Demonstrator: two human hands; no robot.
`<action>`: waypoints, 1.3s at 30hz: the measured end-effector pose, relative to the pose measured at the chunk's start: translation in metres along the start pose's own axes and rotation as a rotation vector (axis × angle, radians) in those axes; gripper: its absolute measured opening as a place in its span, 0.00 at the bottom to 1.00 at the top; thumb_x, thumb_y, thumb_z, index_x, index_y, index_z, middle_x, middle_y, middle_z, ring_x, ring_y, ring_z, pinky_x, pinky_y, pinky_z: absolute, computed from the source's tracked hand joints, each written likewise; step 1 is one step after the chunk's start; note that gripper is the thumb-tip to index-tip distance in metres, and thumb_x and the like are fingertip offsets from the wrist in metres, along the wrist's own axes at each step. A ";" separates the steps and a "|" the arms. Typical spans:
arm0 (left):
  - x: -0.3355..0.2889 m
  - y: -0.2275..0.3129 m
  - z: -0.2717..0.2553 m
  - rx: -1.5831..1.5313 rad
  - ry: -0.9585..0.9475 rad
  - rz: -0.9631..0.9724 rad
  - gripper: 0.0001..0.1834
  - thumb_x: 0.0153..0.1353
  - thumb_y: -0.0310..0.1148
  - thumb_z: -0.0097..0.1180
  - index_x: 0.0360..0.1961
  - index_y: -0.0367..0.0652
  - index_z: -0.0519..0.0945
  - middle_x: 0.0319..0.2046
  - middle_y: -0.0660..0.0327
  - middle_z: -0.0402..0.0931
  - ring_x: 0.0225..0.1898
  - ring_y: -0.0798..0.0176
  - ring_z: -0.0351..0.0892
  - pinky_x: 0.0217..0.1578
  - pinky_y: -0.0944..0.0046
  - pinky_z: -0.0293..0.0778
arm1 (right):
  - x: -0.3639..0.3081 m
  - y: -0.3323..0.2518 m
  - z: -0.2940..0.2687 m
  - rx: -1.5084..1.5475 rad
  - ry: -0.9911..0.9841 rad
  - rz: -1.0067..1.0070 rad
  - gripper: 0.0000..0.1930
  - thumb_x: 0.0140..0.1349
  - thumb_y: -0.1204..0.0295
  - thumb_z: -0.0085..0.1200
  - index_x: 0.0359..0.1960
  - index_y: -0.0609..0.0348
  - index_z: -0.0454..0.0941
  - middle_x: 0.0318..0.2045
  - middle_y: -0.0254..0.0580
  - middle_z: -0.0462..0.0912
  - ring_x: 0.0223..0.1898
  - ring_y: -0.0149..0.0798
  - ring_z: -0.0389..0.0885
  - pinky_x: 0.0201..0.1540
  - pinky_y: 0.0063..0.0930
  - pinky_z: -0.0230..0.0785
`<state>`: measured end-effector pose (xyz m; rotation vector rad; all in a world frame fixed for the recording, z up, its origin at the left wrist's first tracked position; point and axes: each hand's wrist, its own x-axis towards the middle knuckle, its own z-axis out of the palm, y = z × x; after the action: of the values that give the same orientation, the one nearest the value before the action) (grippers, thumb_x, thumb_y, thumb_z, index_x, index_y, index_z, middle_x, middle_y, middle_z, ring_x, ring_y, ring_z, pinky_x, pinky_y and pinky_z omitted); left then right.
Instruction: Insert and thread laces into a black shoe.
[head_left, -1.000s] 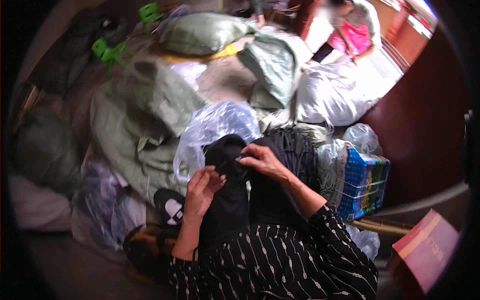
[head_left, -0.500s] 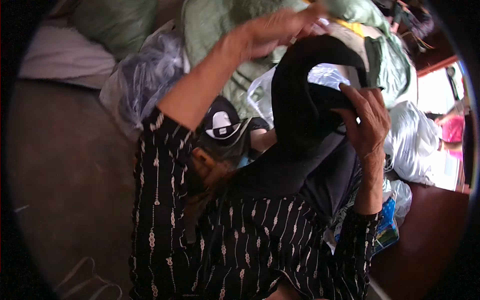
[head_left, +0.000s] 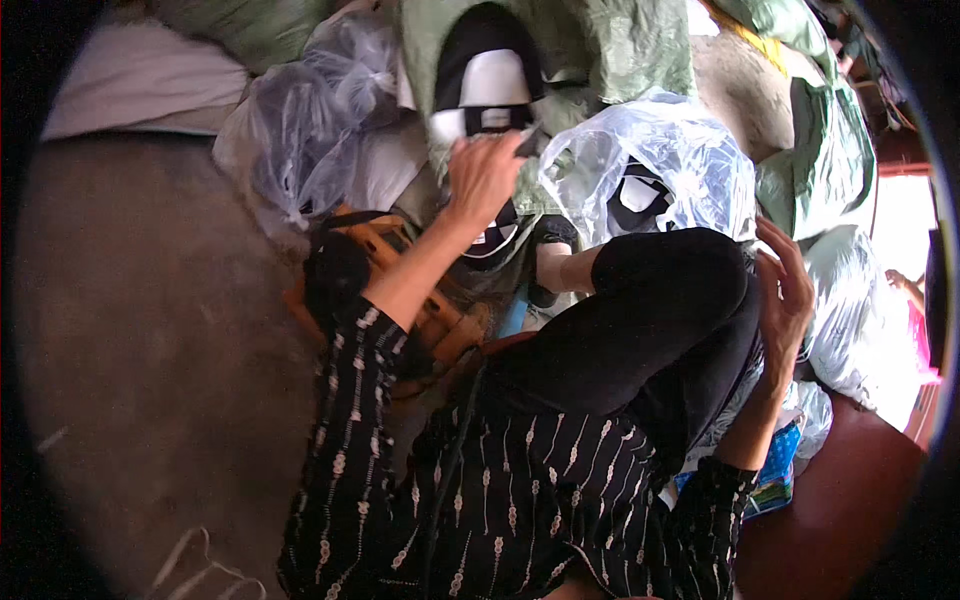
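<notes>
My left hand (head_left: pixel 483 180) is closed on the near end of a black-and-white shoe upper (head_left: pixel 492 75), a long rounded fabric piece with a white panel. It is lifted over green sacking. Just under that wrist lies another black-and-white piece (head_left: pixel 490 245), partly covered by my arm. Beside my raised knee my right hand (head_left: pixel 785 285) hangs with fingers apart and nothing in them. A clear plastic bag (head_left: pixel 690 150) beyond the knee has a similar black-and-white piece (head_left: pixel 640 195) at its mouth.
An orange-brown slatted seat or basket (head_left: pixel 440 325) stands left of my legs. Tied plastic bags (head_left: pixel 325 130) and green sacks (head_left: pixel 640 40) crowd the far side. White bags (head_left: pixel 850 300) sit at the right, near a blue package (head_left: pixel 775 465). Another person's hand (head_left: pixel 905 285) shows at far right.
The black piece that my right hand held up has left it, and that hand has lowered beside my knee. My left hand has come down and left, and now holds a black-and-white shoe upper.
</notes>
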<state>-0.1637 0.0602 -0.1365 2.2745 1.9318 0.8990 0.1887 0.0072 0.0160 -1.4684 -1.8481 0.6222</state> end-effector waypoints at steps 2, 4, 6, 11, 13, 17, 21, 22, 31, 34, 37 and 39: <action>-0.046 -0.029 0.053 0.069 0.071 -0.121 0.15 0.48 0.32 0.63 0.36 0.42 0.74 0.30 0.55 0.77 0.34 0.49 0.75 0.34 0.50 0.66 | -0.015 0.030 -0.026 -0.009 0.065 0.175 0.12 0.61 0.79 0.50 0.46 0.62 0.77 0.44 0.42 0.80 0.47 0.34 0.77 0.48 0.24 0.69; -0.101 -0.046 0.101 0.199 -0.206 -0.363 0.12 0.52 0.31 0.59 0.39 0.44 0.75 0.30 0.55 0.77 0.38 0.48 0.75 0.35 0.48 0.68 | -0.029 0.063 -0.039 -0.091 0.085 0.280 0.11 0.63 0.78 0.48 0.46 0.63 0.77 0.41 0.41 0.81 0.44 0.32 0.77 0.48 0.23 0.68; -0.160 -0.055 0.124 0.094 -0.537 -0.454 0.17 0.51 0.28 0.53 0.45 0.49 0.76 0.28 0.52 0.77 0.34 0.45 0.77 0.32 0.42 0.70 | -0.039 0.100 -0.044 -0.024 -0.016 0.364 0.10 0.64 0.77 0.47 0.44 0.63 0.78 0.39 0.40 0.81 0.42 0.31 0.77 0.47 0.22 0.67; -0.198 -0.064 0.142 0.082 -0.711 -0.410 0.09 0.46 0.28 0.56 0.29 0.46 0.71 0.29 0.50 0.76 0.35 0.40 0.76 0.35 0.42 0.71 | -0.077 0.183 -0.012 0.480 -0.042 0.640 0.13 0.59 0.73 0.47 0.43 0.67 0.77 0.38 0.40 0.81 0.41 0.30 0.76 0.48 0.24 0.66; -0.185 -0.066 0.138 0.063 -0.781 -0.390 0.10 0.45 0.29 0.57 0.30 0.45 0.72 0.29 0.50 0.76 0.36 0.40 0.75 0.36 0.43 0.70 | -0.080 0.215 0.022 0.376 -0.144 0.578 0.15 0.60 0.72 0.46 0.45 0.67 0.75 0.40 0.42 0.81 0.43 0.31 0.76 0.49 0.24 0.66; -0.167 -0.067 0.129 -0.015 -0.879 -0.353 0.08 0.46 0.28 0.51 0.31 0.45 0.70 0.27 0.46 0.75 0.34 0.38 0.75 0.36 0.40 0.69 | -0.052 0.261 0.111 0.706 -0.331 0.799 0.23 0.57 0.71 0.51 0.55 0.66 0.68 0.52 0.48 0.75 0.50 0.37 0.75 0.53 0.27 0.65; -0.164 -0.068 0.133 -0.132 -0.976 -0.459 0.10 0.47 0.29 0.50 0.34 0.45 0.71 0.29 0.45 0.75 0.37 0.36 0.74 0.38 0.41 0.69 | 0.005 0.283 0.153 0.209 -0.161 0.335 0.32 0.50 0.72 0.60 0.58 0.65 0.64 0.53 0.54 0.73 0.51 0.48 0.74 0.54 0.35 0.65; -0.164 -0.068 0.134 -0.108 -0.981 -0.455 0.10 0.47 0.29 0.50 0.34 0.45 0.71 0.29 0.45 0.75 0.37 0.36 0.74 0.38 0.41 0.69 | 0.019 0.287 0.155 -0.226 0.039 -0.015 0.32 0.50 0.71 0.61 0.57 0.63 0.65 0.49 0.56 0.74 0.48 0.53 0.75 0.52 0.38 0.66; -0.168 -0.073 0.141 -0.081 -1.084 -0.455 0.12 0.50 0.33 0.48 0.37 0.44 0.71 0.33 0.42 0.75 0.39 0.34 0.72 0.41 0.38 0.67 | 0.063 0.321 0.179 -0.105 -0.206 0.427 0.22 0.44 0.59 0.67 0.25 0.69 0.73 0.26 0.60 0.77 0.33 0.58 0.78 0.36 0.45 0.67; -0.174 -0.077 0.147 -0.120 -1.113 -0.430 0.10 0.52 0.34 0.47 0.36 0.44 0.70 0.34 0.41 0.75 0.40 0.34 0.73 0.41 0.37 0.66 | 0.057 0.329 0.199 -0.324 -0.416 0.316 0.33 0.41 0.63 0.69 0.43 0.72 0.66 0.33 0.63 0.77 0.40 0.59 0.77 0.43 0.44 0.69; -0.178 -0.082 0.152 -0.050 -1.146 -0.434 0.11 0.55 0.37 0.47 0.37 0.44 0.71 0.33 0.42 0.76 0.39 0.35 0.74 0.40 0.38 0.67 | 0.049 0.326 0.205 -0.292 -0.364 0.364 0.41 0.42 0.71 0.66 0.55 0.76 0.54 0.34 0.67 0.76 0.40 0.64 0.76 0.45 0.48 0.68; -0.182 -0.086 0.152 -0.095 -1.093 -0.406 0.11 0.55 0.38 0.48 0.37 0.44 0.72 0.32 0.42 0.76 0.39 0.35 0.74 0.40 0.39 0.67 | 0.046 0.321 0.202 -0.251 -0.274 0.395 0.33 0.50 0.75 0.56 0.55 0.75 0.54 0.37 0.68 0.75 0.41 0.65 0.75 0.44 0.48 0.68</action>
<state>-0.1865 -0.0346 -0.3696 1.6001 1.5985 -0.2769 0.2349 0.1408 -0.3387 -2.0284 -1.9047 0.8364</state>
